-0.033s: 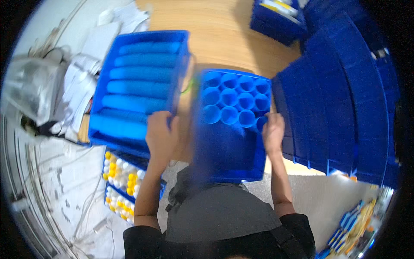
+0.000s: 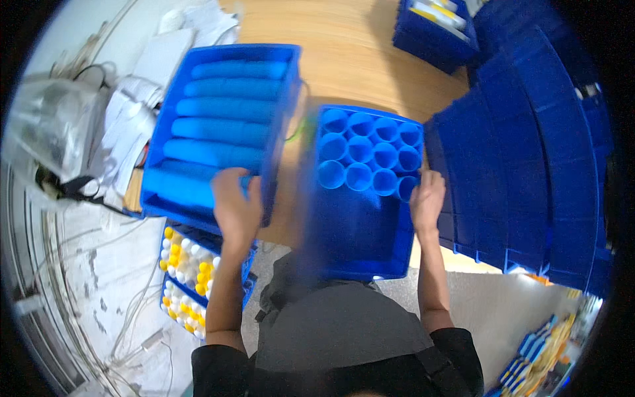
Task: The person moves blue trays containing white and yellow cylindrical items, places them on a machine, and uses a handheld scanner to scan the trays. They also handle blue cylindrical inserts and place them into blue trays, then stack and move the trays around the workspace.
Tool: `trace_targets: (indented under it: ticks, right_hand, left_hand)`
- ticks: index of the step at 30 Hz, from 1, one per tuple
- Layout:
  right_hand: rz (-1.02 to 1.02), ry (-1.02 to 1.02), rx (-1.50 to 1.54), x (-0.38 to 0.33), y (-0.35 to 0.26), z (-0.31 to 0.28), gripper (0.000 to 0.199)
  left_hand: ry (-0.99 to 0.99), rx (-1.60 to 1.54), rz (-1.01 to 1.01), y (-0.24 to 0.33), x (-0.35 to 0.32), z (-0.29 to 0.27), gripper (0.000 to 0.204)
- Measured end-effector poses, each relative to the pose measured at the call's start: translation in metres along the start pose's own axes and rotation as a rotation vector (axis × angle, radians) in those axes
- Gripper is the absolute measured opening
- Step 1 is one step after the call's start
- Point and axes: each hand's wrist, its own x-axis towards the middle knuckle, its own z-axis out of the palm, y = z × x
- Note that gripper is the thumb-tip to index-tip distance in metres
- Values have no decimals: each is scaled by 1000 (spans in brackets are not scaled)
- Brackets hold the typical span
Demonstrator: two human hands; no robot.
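Several long blue tubes [image 2: 225,128] lie side by side in a blue bin [image 2: 294,63] on the left. Over the front right part of this bin is my left hand [image 2: 237,208], its thumb and fingers apart around the end of the nearest tube. A second blue bin [image 2: 350,268] stands in front of me. Rows of upright blue tubes [image 2: 359,149] with round open tops fill its far half. At its right wall is my right hand [image 2: 426,202], fingers curled beside the front right tube. What those fingers grip is hidden.
Stacked dark blue bins [image 2: 509,159] rise close on the right. Another blue bin [image 2: 433,33] holds white and yellow pieces at the far right. Trays of white and yellow round pieces [image 2: 188,264] sit low on the left. Papers and a clear plastic bag [image 2: 49,126] lie beyond.
My left hand has shifted left, further over the tubes in the left bin. My right hand has moved slightly right, off the front right tube toward the bin's wall. The view has shifted slightly.
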Motion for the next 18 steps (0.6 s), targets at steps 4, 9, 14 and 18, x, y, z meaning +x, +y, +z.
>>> trace_targets:
  ticks: [4,9,14,18]
  right_hand:
    - [-148,79,372,14,-100,-16,37]
    - [-721,-180,656,-7,-298,16,61]
    - [-596,-384,513,-5,-354,10,67]
    - [-411,-240,751,-28,-312,-36,66]
  left_hand:
    - [241,53,-488,-122,1,-38,63]
    - [219,-98,-936,-189,33,-22,106]
    - [380,-780,-765,-167,28,-56,103]
    - [384,-1874,-77,-129,-8,-130,56]
